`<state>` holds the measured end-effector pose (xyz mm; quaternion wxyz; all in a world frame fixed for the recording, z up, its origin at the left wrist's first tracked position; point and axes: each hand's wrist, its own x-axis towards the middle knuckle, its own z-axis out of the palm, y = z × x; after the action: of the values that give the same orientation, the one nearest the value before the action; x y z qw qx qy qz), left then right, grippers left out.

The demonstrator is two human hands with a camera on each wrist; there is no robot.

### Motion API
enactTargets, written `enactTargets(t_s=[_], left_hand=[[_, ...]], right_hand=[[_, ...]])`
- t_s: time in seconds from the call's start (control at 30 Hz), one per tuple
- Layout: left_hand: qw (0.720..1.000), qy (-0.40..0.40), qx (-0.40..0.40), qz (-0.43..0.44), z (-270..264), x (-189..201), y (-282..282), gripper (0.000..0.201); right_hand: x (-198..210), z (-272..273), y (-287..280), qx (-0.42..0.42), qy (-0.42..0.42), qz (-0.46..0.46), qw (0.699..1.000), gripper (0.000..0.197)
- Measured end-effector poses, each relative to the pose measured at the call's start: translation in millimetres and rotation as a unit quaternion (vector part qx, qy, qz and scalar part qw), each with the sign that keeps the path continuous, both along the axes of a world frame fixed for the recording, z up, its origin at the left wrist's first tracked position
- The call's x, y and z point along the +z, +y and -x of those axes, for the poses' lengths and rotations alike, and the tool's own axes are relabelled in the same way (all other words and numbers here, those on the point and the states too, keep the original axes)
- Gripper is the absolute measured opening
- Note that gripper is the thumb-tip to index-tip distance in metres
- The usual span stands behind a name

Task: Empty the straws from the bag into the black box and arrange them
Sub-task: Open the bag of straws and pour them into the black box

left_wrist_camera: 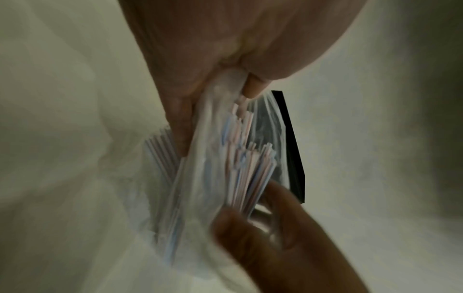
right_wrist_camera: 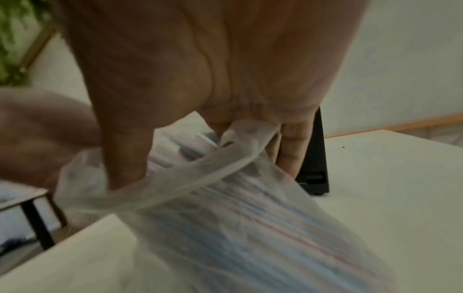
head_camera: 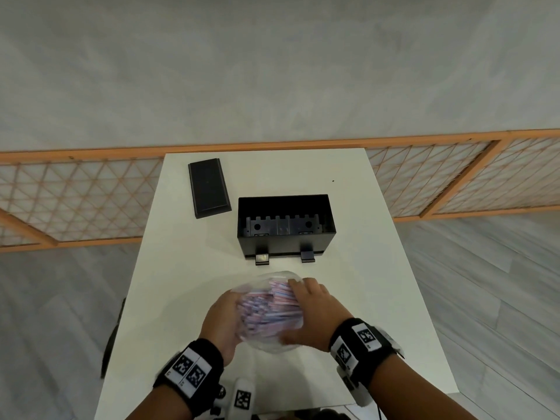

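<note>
A clear plastic bag [head_camera: 272, 280] full of pink, blue and white striped straws [head_camera: 266, 310] lies on the white table [head_camera: 169, 268] near me. My left hand [head_camera: 222, 321] grips the bag's left side, bunching the plastic [left_wrist_camera: 225, 83] between fingers and thumb. My right hand [head_camera: 309, 310] lies over the right side, its fingers and thumb curled round the bag [right_wrist_camera: 200, 174]. The open black box [head_camera: 286, 228] stands just beyond the bag; I see no straws in it. Both wrist views are blurred.
The box's black lid [head_camera: 210, 187] lies flat at the table's far left. A wooden lattice screen [head_camera: 75, 201] runs behind the table. The table's edges are close on both sides. Grey floor lies around it.
</note>
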<state>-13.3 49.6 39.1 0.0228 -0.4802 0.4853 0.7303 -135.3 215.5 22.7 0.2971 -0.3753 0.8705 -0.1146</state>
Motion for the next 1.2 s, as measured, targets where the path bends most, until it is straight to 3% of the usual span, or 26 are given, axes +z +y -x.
enactTargets(t_s=[0.27, 0.37, 0.47, 0.63, 0.8, 1.0, 1.1, 1.17, 1.2], left_hand=[[0.997, 0.014, 0.064, -0.045, 8.5, 5.8, 9.1, 0.028], [0.995, 0.038, 0.082, -0.038, 10.5, 8.5, 7.3, 0.022], [0.997, 0.043, 0.069, 0.014, 11.2, 8.7, 7.7, 0.023], [0.997, 0.035, 0.073, 0.010, 12.0, 7.7, 3.7, 0.022], [0.989, 0.049, 0.042, 0.130, 16.4, 18.9, 2.2, 0.027], [0.974, 0.093, -0.007, 0.204, 18.5, 48.0, 5.6, 0.026], [0.962, 0.096, -0.010, 0.256, 16.6, 37.9, 2.5, 0.023], [0.967, 0.077, 0.036, 0.239, 15.5, 19.6, -2.2, 0.012], [0.975, 0.056, 0.058, 0.208, 15.2, 8.8, -4.9, 0.023]], right_hand=[[-22.2, 5.9, -3.1, -0.009, 0.051, 0.028, 0.998, 0.112], [-26.8, 9.7, -3.0, -0.033, 0.029, 0.081, 0.996, 0.100], [-31.9, 9.8, -2.7, -0.047, 0.013, 0.112, 0.992, 0.087], [-26.4, 9.7, 1.1, -0.060, -0.014, 0.145, 0.988, 0.085], [-23.9, 9.9, 1.6, -0.112, -0.072, 0.208, 0.969, 0.088], [-21.6, 3.8, 4.1, -0.145, -0.119, 0.245, 0.951, 0.087], [-23.5, 5.8, 6.6, -0.147, -0.117, 0.226, 0.956, 0.091], [-27.0, 7.6, 5.0, -0.142, -0.109, 0.213, 0.961, 0.091], [-28.8, 7.9, 3.5, -0.137, -0.105, 0.207, 0.963, 0.091]])
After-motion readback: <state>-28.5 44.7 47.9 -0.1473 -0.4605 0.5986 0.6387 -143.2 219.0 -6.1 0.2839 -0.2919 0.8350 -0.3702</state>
